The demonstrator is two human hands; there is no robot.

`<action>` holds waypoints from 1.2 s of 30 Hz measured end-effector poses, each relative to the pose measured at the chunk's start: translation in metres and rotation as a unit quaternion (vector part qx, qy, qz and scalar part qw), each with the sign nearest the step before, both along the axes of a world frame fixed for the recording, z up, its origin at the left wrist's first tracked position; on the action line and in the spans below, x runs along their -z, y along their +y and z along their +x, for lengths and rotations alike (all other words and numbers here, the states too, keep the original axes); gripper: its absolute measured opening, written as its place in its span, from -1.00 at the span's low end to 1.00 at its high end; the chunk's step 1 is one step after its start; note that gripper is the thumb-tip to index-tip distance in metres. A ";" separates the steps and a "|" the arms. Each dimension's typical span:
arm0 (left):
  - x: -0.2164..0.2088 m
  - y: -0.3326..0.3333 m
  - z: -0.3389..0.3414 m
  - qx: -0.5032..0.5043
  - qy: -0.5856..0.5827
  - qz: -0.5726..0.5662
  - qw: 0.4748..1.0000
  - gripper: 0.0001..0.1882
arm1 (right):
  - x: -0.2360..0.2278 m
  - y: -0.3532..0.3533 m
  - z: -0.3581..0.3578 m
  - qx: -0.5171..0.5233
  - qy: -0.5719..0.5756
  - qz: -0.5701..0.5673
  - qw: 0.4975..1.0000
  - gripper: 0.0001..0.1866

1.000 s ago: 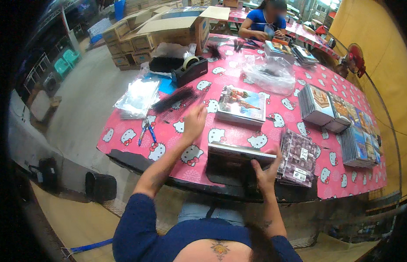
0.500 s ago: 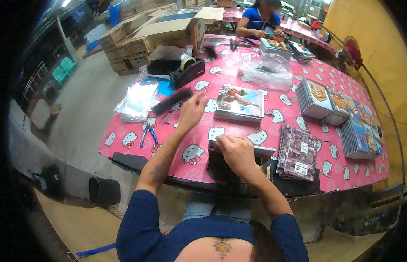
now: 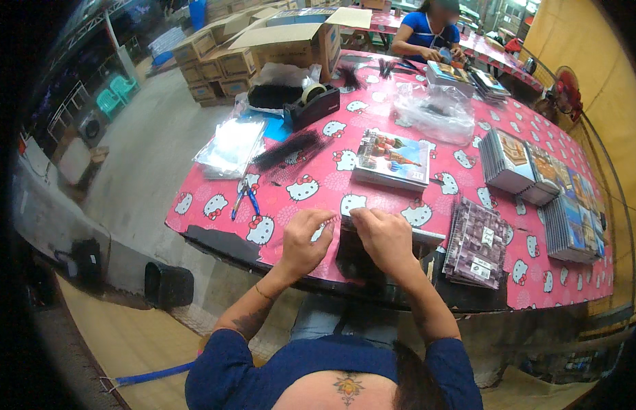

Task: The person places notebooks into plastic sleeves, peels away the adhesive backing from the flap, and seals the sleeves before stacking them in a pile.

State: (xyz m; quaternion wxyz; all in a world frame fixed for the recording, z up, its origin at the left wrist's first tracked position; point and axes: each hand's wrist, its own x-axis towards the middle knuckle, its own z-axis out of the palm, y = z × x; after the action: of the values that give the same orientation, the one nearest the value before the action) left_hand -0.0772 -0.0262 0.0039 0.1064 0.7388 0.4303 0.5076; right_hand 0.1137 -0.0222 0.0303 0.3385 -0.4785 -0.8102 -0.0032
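My left hand (image 3: 306, 242) is closed, thumb and index finger curled toward each other just left of a black block-like stand (image 3: 359, 256) at the table's near edge. What it pinches is too fine to make out. My right hand (image 3: 386, 236) is closed over a notebook (image 3: 431, 236) lying on that stand, its fingertips at the notebook's left end and its far edge partly hidden. Beyond the hands sits a stack of notebooks (image 3: 392, 160) with a colourful domed-building cover. A loose pile of black binding coils (image 3: 291, 152) lies farther left.
Blue-handled pliers (image 3: 246, 198) and clear plastic sleeves (image 3: 230, 147) lie left, near a tape dispenser (image 3: 314, 106). Grey-covered notebooks (image 3: 476, 242) are at right, with more notebook stacks (image 3: 506, 160) beyond. A plastic bag (image 3: 434, 116) lies farther back. A co-worker (image 3: 427, 34) sits across the table.
My left hand has come back from beside the coil pile toward my right hand. My right hand stays at the notebook. The whole view has shifted slightly.
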 end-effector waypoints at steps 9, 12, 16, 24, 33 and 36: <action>0.002 -0.001 0.006 -0.018 -0.031 -0.067 0.997 -0.87 | 0.001 0.000 0.000 0.001 0.000 0.010 1.000 -0.89; -0.001 -0.002 0.008 -0.031 -0.033 -0.017 0.999 -0.88 | 0.001 -0.001 -0.001 0.001 0.006 0.012 1.000 -0.89; 0.004 -0.001 0.008 -0.016 -0.043 -0.021 0.999 -0.88 | 0.000 -0.002 -0.002 0.001 0.005 0.006 1.000 -0.90; -0.031 0.020 -0.007 0.115 0.061 -0.105 0.986 -0.83 | 0.000 -0.001 0.003 -0.026 -0.018 -0.002 1.000 -0.88; -0.034 0.037 -0.014 0.196 0.192 -0.061 0.960 -0.76 | -0.004 0.001 0.010 -0.046 0.011 -0.072 0.996 -0.83; -0.031 0.042 -0.016 0.208 0.203 -0.141 0.946 -0.64 | -0.008 0.002 0.017 -0.065 -0.017 0.031 0.997 -0.78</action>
State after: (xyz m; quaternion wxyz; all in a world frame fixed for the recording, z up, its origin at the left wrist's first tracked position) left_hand -0.0927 0.0162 0.0350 0.2235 0.8768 0.3466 0.2471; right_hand 0.1310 -0.0199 0.0380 0.3389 -0.4138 -0.8448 -0.0143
